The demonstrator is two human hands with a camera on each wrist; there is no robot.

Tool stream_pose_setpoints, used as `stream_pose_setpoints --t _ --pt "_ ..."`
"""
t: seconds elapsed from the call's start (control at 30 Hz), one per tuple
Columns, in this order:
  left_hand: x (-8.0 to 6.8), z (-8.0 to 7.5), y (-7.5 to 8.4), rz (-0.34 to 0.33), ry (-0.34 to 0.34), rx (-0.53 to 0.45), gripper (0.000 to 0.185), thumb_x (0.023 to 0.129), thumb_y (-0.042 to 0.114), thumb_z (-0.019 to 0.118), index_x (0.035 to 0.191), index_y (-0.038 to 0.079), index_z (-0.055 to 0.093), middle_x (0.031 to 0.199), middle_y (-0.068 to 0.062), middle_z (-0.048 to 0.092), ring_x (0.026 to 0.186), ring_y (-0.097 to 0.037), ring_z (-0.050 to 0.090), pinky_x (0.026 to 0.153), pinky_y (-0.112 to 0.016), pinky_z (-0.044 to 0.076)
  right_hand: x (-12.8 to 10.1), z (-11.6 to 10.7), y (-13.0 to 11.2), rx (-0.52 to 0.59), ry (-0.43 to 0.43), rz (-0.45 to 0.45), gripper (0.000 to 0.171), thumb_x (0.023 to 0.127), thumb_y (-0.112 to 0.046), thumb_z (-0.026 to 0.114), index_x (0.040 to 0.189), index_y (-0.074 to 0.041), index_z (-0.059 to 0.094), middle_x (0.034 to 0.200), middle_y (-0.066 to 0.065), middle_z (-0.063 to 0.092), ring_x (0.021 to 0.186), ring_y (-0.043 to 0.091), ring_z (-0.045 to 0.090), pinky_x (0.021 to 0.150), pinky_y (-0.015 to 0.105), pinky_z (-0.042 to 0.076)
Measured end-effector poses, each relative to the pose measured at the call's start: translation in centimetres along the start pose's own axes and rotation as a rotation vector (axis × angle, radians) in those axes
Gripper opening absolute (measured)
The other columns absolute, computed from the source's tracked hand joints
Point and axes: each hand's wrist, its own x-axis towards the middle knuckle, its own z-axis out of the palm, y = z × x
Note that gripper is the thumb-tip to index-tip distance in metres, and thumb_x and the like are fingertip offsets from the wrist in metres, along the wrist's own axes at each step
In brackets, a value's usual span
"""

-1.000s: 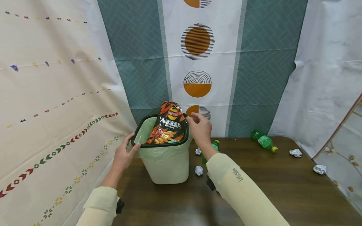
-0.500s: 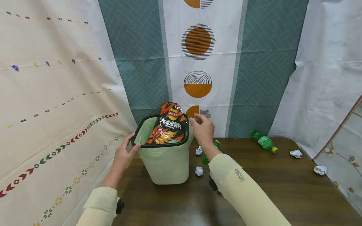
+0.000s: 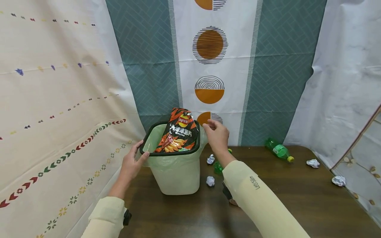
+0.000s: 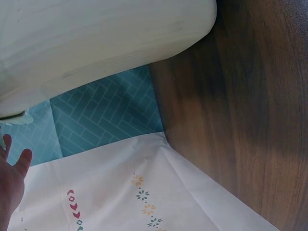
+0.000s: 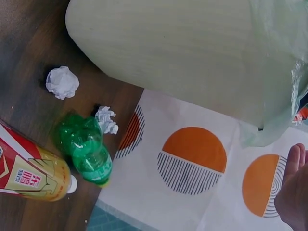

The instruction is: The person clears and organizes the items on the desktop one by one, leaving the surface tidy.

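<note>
Standing on the table [image 3: 297, 198], the bin [image 3: 175, 175] looks light and stiff (best held at its rim); the left hand [image 3: 132, 162] grips that rim at nine o'clock. The chip bag [image 3: 180, 132], crinkly and slippery, pokes out; the right hand [image 3: 217, 135] hovers at three o'clock, fingers relaxed, holding nothing.
</note>
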Motion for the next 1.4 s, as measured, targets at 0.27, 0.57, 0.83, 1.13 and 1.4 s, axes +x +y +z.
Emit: stream_pose_setpoints --t 0.27,0.57,0.83,1.13,1.4 --pt "0.0 -0.2 -0.1 0.009 0.007 0.013 0.061 0.096 0.033 0.059 0.149 0.009 0.042 0.147 -0.025 0.045 0.134 -0.042 0.043 0.107 -0.058 0.032 1.4 1.4 0.5 -0.040 -0.086 0.041 0.035 0.092 -0.025 0.072 0.121 -0.006 0.070 0.106 0.010 0.071 0.102 0.023 0.062 0.086 0.038 0.051" --pt "-0.1 0.1 0.0 -0.009 0.002 0.009 0.061 0.096 0.034 0.059 0.150 0.010 0.041 0.147 -0.024 0.046 0.131 -0.042 0.045 0.105 -0.059 0.033 3.1 2.5 0.3 -0.046 -0.191 0.133 0.044 0.090 -0.027 0.074 0.128 -0.005 0.066 0.115 0.012 0.069 0.107 0.026 0.063 0.090 0.041 0.051" --pt "-0.1 0.1 0.2 -0.028 -0.007 0.014 0.062 0.097 0.035 0.058 0.151 0.009 0.040 0.148 -0.024 0.045 0.132 -0.042 0.044 0.106 -0.060 0.033 3.8 3.1 0.0 -0.192 -0.294 0.119 0.046 0.092 -0.025 0.072 0.134 -0.007 0.062 0.116 0.013 0.070 0.106 0.028 0.064 0.087 0.041 0.052" --pt "-0.2 0.0 0.3 -0.027 -0.008 0.012 0.062 0.097 0.036 0.057 0.151 0.011 0.040 0.149 -0.023 0.043 0.135 -0.041 0.041 0.107 -0.059 0.031 3.2 3.6 -0.4 -0.065 -0.115 0.017 0.037 0.091 -0.016 0.072 0.127 -0.010 0.068 0.102 0.007 0.075 0.096 0.021 0.068 0.081 0.037 0.054" --pt "-0.2 0.0 0.3 -0.037 -0.013 0.014 0.062 0.098 0.036 0.056 0.152 0.011 0.038 0.151 -0.022 0.042 0.137 -0.040 0.039 0.108 -0.058 0.030 2.1 3.6 -0.4 -0.007 -0.300 -0.055 0.039 0.092 -0.023 0.072 0.129 -0.011 0.067 0.103 0.006 0.075 0.092 0.020 0.070 0.076 0.034 0.054"
